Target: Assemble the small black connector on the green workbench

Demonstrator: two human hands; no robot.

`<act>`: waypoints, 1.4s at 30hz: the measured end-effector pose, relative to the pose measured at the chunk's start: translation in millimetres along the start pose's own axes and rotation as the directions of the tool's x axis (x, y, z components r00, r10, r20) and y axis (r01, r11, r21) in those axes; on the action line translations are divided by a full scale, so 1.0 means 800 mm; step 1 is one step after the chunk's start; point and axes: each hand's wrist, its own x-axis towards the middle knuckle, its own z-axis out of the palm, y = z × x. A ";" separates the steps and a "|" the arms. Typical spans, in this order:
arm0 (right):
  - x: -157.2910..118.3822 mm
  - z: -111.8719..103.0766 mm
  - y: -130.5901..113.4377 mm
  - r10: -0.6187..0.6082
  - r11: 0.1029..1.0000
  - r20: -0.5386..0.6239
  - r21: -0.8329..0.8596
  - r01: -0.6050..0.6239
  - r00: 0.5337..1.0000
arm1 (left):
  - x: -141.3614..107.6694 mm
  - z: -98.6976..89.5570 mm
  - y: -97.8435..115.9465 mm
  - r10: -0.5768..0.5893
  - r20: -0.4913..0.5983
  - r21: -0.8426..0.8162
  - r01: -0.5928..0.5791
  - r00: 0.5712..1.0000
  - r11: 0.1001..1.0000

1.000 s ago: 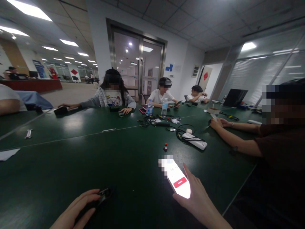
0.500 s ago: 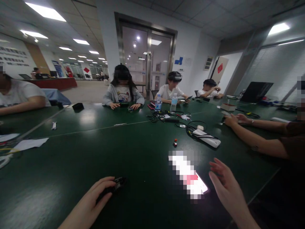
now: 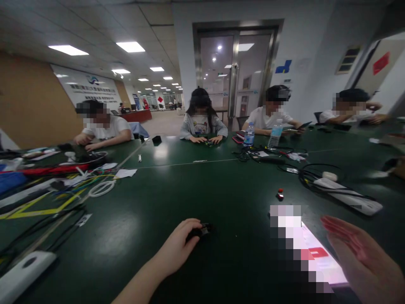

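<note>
My left hand (image 3: 177,245) is curled round a small black object (image 3: 205,230) lying on the dark green table (image 3: 152,202); its fingers and thumb are closed on it. My right hand (image 3: 363,253) hovers at the right with its fingers stretched out and holds nothing. Beside it lies a phone (image 3: 325,261) with a bright screen, partly pixelated and partly covered by that hand. Beyond the phone sits a small red and dark item (image 3: 280,194).
A white power strip (image 3: 351,196) with black cables lies at the right. Cables, papers and another white power strip (image 3: 28,270) lie at the left. Two bottles (image 3: 249,134) stand near the far edge. Several people sit around the table.
The view has turned to the left, so the table items stand further right. More of the left side shows. My left hand still holds the black object; my right hand is nearer the phone.
</note>
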 end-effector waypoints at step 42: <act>-0.005 0.203 -0.126 -0.516 0.812 0.767 0.297 0.502 0.382 | 0.010 0.009 0.007 -0.073 -0.057 -0.083 0.068 0.996 0.994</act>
